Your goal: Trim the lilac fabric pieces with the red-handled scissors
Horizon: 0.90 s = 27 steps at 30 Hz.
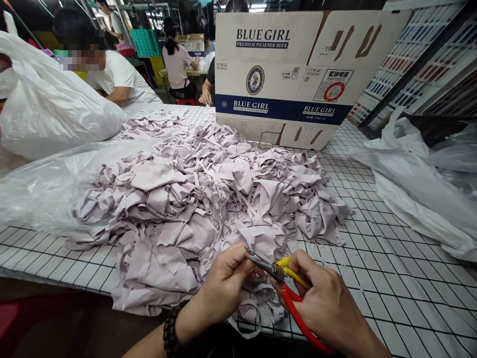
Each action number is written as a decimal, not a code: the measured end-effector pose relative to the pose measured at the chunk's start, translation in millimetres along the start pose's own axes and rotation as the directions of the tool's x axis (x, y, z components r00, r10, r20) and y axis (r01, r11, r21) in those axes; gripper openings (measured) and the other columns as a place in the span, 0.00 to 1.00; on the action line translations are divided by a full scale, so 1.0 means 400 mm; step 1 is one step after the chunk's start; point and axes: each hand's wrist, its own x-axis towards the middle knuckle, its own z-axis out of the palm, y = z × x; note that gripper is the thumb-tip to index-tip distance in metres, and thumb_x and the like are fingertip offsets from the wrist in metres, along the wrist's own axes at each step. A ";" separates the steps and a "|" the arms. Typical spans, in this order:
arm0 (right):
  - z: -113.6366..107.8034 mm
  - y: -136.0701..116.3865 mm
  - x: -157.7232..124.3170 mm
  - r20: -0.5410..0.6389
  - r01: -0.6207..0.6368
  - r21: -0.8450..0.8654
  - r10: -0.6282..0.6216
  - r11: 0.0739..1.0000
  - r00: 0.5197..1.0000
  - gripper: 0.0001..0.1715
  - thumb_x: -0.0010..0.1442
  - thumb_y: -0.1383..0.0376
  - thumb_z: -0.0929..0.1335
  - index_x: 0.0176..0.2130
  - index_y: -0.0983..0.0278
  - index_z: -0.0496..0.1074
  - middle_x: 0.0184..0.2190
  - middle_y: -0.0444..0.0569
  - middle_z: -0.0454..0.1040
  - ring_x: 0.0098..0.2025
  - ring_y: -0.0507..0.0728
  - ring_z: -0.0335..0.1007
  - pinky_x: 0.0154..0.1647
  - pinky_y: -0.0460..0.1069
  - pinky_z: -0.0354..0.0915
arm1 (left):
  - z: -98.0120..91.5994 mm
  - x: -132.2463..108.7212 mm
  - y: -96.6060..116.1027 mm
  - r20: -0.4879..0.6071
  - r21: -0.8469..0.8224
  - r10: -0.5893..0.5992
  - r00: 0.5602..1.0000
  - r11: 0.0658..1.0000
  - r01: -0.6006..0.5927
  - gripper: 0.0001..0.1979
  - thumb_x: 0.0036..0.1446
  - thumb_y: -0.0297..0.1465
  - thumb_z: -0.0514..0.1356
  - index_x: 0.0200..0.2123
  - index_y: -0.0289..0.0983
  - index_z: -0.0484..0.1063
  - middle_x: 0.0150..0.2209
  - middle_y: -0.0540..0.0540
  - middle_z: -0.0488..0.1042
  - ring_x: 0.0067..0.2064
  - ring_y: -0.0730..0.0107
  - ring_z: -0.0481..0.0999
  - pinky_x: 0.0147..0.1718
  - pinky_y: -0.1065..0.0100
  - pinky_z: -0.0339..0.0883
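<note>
Looking down in the head view: right hand [328, 303] is closed around the red and yellow handles of a pair of snips [285, 283], blades pointing left toward the left hand [225, 283]. Left hand's fingers are pinched together at the blade tips; a thin strip seems to be held there, can't tell for sure. Both hands sit at the near edge of the desk [391, 278], which has a white grid-pattern top. Just beyond them is a big loose pile of pale lilac fabric pieces [194, 199], spilling over the near edge under the hands. Left wrist carries a dark bead bracelet [170, 330]. Clear plastic sheet [48, 184] lies left of the pile, touching it; a full white plastic bag [48, 109] sits behind that. More plastic bags [417, 184] lie at the right, apart from the pile. Cardboard box [294, 74] marked BLUE GIRL stands at the desk's far side, just behind the pile. Another person in a white shirt [119, 74] sits at far left; others are at work further back.
</note>
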 end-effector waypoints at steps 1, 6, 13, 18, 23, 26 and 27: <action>-0.001 -0.002 0.001 -0.005 0.006 0.001 -0.006 1.000 1.000 0.21 0.49 0.64 0.69 0.26 0.57 0.49 0.17 0.34 0.55 0.17 0.49 0.51 0.17 0.44 0.51 | -0.001 0.000 -0.001 0.001 0.000 -0.004 1.000 1.000 0.004 0.19 0.66 0.37 0.53 0.26 0.34 0.74 0.27 0.48 0.68 0.30 0.71 0.67 0.31 0.72 0.60; 0.001 -0.004 0.001 -0.042 0.031 -0.003 -0.031 1.000 0.999 0.20 0.49 0.64 0.68 0.26 0.57 0.49 0.16 0.35 0.57 0.17 0.49 0.53 0.17 0.45 0.50 | -0.006 -0.002 -0.002 0.015 -0.001 -0.019 1.000 1.000 0.019 0.19 0.65 0.37 0.53 0.26 0.34 0.75 0.26 0.48 0.67 0.29 0.72 0.67 0.30 0.73 0.60; 0.029 0.034 -0.002 0.054 -0.212 0.449 0.211 0.868 0.976 0.23 0.49 0.60 0.72 0.25 0.58 0.53 0.17 0.34 0.53 0.18 0.48 0.48 0.17 0.44 0.48 | -0.006 0.001 0.010 0.024 -0.029 -0.049 0.998 0.998 0.050 0.20 0.65 0.39 0.53 0.27 0.34 0.74 0.26 0.48 0.67 0.30 0.73 0.67 0.31 0.73 0.59; 0.021 0.085 0.002 0.292 -0.423 0.736 0.317 0.528 0.903 0.22 0.53 0.49 0.71 0.30 0.59 0.60 0.21 0.37 0.61 0.21 0.49 0.55 0.23 0.45 0.60 | -0.007 0.008 -0.001 0.028 -0.078 -0.130 0.991 0.988 0.132 0.20 0.64 0.43 0.53 0.30 0.33 0.73 0.24 0.50 0.65 0.26 0.75 0.63 0.28 0.72 0.58; 0.054 0.129 -0.021 0.298 -0.505 0.716 0.444 0.482 0.845 0.26 0.51 0.45 0.72 0.28 0.59 0.59 0.20 0.37 0.61 0.22 0.50 0.55 0.24 0.46 0.59 | -0.059 0.002 -0.017 -0.031 0.106 -0.272 0.962 0.956 0.274 0.20 0.65 0.45 0.49 0.36 0.35 0.70 0.32 0.44 0.72 0.30 0.67 0.72 0.30 0.66 0.67; 0.081 0.141 -0.028 0.284 -0.514 0.698 0.467 0.498 0.837 0.27 0.51 0.45 0.72 0.28 0.59 0.58 0.21 0.37 0.60 0.23 0.50 0.54 0.24 0.46 0.58 | -0.085 -0.009 -0.020 -0.306 0.551 -0.109 0.946 0.790 0.269 0.15 0.62 0.43 0.53 0.41 0.37 0.67 0.49 0.37 0.70 0.48 0.53 0.73 0.45 0.54 0.69; 0.088 0.140 -0.028 0.282 -0.506 0.700 0.456 0.504 0.844 0.27 0.51 0.45 0.72 0.28 0.59 0.58 0.21 0.37 0.60 0.23 0.50 0.54 0.24 0.46 0.58 | -0.086 -0.010 -0.020 -0.354 0.668 0.000 0.935 0.700 0.252 0.16 0.60 0.43 0.56 0.44 0.38 0.65 0.56 0.35 0.65 0.55 0.49 0.69 0.50 0.50 0.66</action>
